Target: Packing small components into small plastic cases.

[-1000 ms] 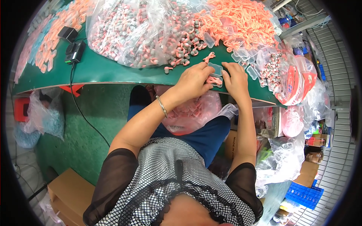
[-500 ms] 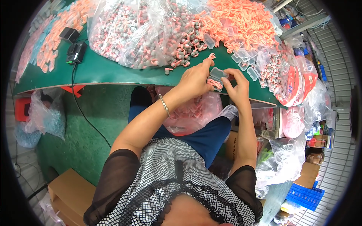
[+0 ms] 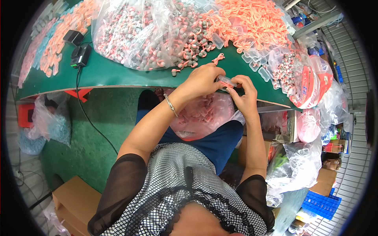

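Note:
Over the table's near edge, both my hands grip one small clear plastic case [image 3: 227,82] with a bundle of orange cord inside. My left hand [image 3: 204,80] has its fingers closed on the case's left side. On the right side, my right hand [image 3: 245,92] pinches it between thumb and fingers, and the lid lies low over the cord. A separate orange cord bundle [image 3: 218,59] rests on the green table [image 3: 130,78] just beyond my left hand. Farther off lie a heap of orange cords [image 3: 256,23] and several clear cases [image 3: 256,61].
A large clear bag [image 3: 138,39] of pink-and-grey earplugs spills onto the table. Another bag of earplugs [image 3: 285,70] stands at the right. Filled cases [image 3: 51,59] and a black device with a cable [image 3: 80,56] lie left. A pink bag [image 3: 201,118] sits below the edge.
The case's lid has swung down over the cord. My left hand has let go of the separate cord bundle, which now lies on the table, and my fingers have closed around the case.

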Available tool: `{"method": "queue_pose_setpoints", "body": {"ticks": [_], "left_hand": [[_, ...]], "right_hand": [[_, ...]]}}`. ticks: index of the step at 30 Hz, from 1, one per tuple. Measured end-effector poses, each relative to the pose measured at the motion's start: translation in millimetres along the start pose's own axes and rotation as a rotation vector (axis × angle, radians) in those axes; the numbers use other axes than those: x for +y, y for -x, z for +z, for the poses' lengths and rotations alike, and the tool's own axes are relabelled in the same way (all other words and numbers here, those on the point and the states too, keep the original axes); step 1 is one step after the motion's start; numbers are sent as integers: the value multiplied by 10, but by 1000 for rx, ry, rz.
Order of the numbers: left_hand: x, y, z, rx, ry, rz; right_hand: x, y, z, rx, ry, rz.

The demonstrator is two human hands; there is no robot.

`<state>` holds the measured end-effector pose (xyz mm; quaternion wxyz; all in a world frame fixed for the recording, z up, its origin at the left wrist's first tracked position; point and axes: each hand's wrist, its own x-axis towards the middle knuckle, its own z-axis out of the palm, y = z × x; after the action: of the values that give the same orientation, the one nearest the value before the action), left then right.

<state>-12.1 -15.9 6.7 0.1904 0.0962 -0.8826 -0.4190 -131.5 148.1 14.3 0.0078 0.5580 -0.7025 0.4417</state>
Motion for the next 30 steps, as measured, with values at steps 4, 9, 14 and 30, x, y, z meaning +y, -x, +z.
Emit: {"method": "queue_pose_setpoints", "body": {"ticks": [4, 9, 14, 30], "left_hand": [[64, -65, 12, 8, -36, -44], [75, -90, 46, 31, -99, -109], [43, 46, 116, 145, -68, -16], [-21, 185, -2, 61, -23, 304]], "right_hand": [[-32, -28, -4, -6, -34, 60], [-11, -42, 49, 9, -41, 83], [6, 50, 46, 12, -17, 61], [-21, 173, 93, 41, 103, -77]]}}
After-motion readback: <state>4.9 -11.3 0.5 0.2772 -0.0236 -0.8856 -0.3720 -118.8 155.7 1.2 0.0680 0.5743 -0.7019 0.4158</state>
